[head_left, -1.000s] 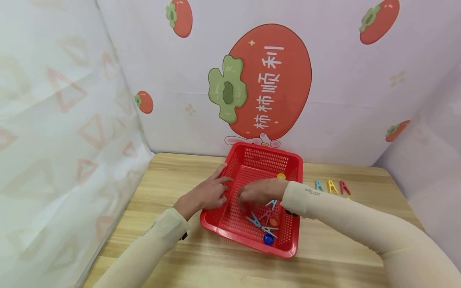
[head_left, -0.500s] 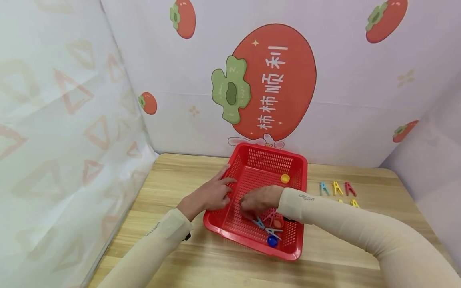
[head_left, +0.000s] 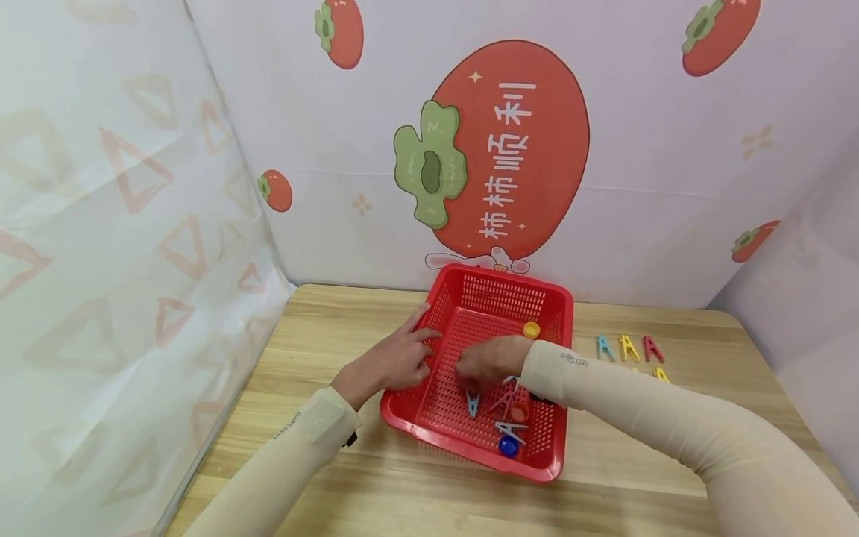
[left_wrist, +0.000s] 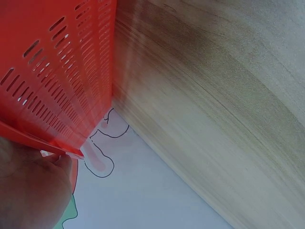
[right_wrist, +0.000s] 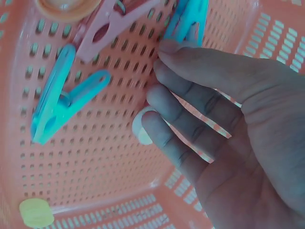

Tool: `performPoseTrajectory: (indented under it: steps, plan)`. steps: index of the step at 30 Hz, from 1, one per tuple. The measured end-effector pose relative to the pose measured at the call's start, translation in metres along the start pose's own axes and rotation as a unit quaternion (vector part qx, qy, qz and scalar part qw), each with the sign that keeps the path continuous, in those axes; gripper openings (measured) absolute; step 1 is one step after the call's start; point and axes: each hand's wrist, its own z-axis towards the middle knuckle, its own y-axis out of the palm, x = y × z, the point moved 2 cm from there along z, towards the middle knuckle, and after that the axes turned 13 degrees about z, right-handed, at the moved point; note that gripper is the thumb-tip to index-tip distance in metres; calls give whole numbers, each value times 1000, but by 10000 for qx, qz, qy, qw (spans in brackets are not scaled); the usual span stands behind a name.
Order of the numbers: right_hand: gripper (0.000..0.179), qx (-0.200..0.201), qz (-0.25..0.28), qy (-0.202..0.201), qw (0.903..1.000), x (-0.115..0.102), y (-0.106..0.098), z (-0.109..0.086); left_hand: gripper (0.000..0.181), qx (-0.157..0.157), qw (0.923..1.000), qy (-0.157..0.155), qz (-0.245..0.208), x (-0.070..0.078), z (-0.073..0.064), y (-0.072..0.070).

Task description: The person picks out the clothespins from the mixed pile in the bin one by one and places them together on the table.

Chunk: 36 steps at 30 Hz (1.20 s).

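A red plastic basket (head_left: 463, 440) with slotted sides stands on the table. At its left rim my left hand (head_left: 392, 362) grips the edge; the left wrist view shows the hand (left_wrist: 33, 188) at the rim from outside. Inside, my right hand (head_left: 493, 360) pinches a blue clothespin (head_left: 473, 405). In the right wrist view, that clothespin (right_wrist: 190, 21) sits behind the thumb tip, and its pinched end is hidden. Below the loosely bent other fingers lies a small whitish disc (right_wrist: 142, 128). A pink clothespin (head_left: 502, 404) and another light blue clothespin (right_wrist: 62, 100) lie close by.
Also in the basket are a yellow cap (head_left: 532, 330), an orange cap (head_left: 520, 412), a blue cap (head_left: 508, 446) and a grey-white clothespin (head_left: 511, 430). Right of it, several clothespins lie on the wooden table, including a red one (head_left: 652, 349). Printed cloth walls (head_left: 335, 246) surround the table.
My right hand has shifted slightly right and away from me in the basket. The blue clothespin at its fingertips has moved left and turned its legs toward me. My left hand stays at the rim.
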Motion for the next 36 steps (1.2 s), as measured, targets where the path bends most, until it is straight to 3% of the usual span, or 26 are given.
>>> performPoseTrajectory:
  steps: [4, 7, 8, 9, 12, 14, 15, 19, 26, 36]
  plan:
    - [5, 322, 69, -69, 9994, 8, -5, 0, 21, 162, 9995, 228, 153, 0, 0, -1]
    - [29, 500, 14, -161, 9986, 11, -7, -1, 22, 243, 9992, 326, 8, 0, 0, -1]
    - [37, 497, 40, -207, 9985, 11, -7, -1, 24, 330, 9987, 388, -57, -6, 4, 10]
    - [43, 481, 64, -226, 9986, 11, -6, -1, 25, 313, 9987, 372, -147, -6, 4, 10]
    - [55, 386, 118, -231, 9989, 10, -3, -1, 26, 255, 9988, 324, -258, -5, 4, 10]
    - [49, 313, 105, -255, 9991, 8, -1, 0, 25, 213, 9991, 284, -221, -4, 4, 10]
    - [45, 296, 49, -275, 9992, 7, 0, 0, 23, 106, 9995, 192, -209, 2, -1, -1]
    - [35, 296, -103, -292, 9991, 4, 3, 1, 22, 32, 9999, 106, -26, 3, 0, 0]
    - [33, 398, -196, -222, 9988, 3, -1, -3, 21, 69, 9999, 108, 15, 5, 0, -1]
    - [41, 790, 305, -201, 9962, 17, -24, -39, 25, 24, 10000, 52, -51, 2, 0, -2]
